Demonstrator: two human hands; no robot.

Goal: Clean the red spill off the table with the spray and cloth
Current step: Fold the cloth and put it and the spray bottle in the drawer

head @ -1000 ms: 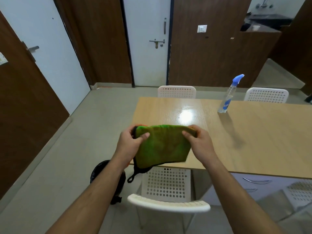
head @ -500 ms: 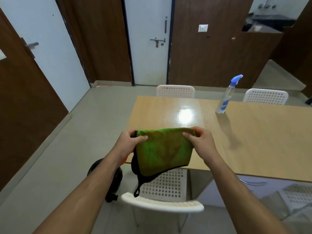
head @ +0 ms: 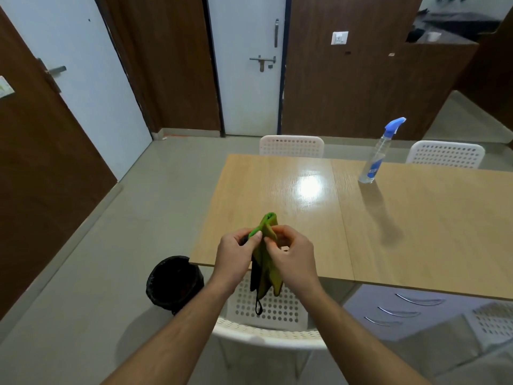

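Both hands pinch the folded green cloth (head: 267, 254), left hand (head: 236, 252) and right hand (head: 291, 255) close together. Spray bottle (head: 378, 154) stands on the table (head: 416, 232), well apart.

I am holding my left hand (head: 237, 252) and right hand (head: 291, 252) close together, both pinching the folded green cloth (head: 268, 259) between them.

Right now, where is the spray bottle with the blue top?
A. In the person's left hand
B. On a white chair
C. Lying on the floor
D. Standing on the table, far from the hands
D: the spray bottle stands upright on the wooden table, while both the left hand and the right hand hold the green cloth.
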